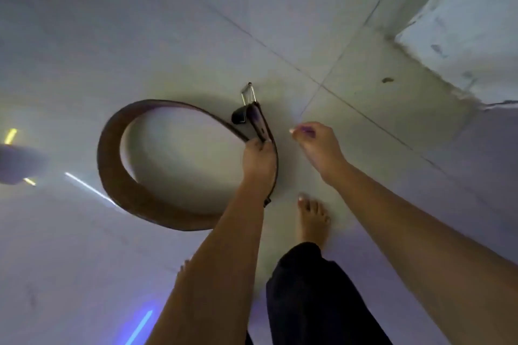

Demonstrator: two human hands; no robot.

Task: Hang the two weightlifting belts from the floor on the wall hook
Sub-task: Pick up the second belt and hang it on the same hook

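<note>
A brown leather weightlifting belt [117, 176] curls in a wide loop over the pale tiled floor, its metal buckle [249, 95] sticking out at the far end. My left hand [259, 161] grips the belt where its two ends overlap, just below the buckle and a dark strap keeper [238, 117]. My right hand [316, 145] hovers to the right of the belt, fingers loosely curled, holding nothing. No second belt and no wall hook are in view.
My bare right foot [312, 221] and dark trouser leg [311, 297] stand below the hands. A white wall base or ledge [471, 25] runs along the upper right. Light streaks reflect off the floor [84, 36] at left.
</note>
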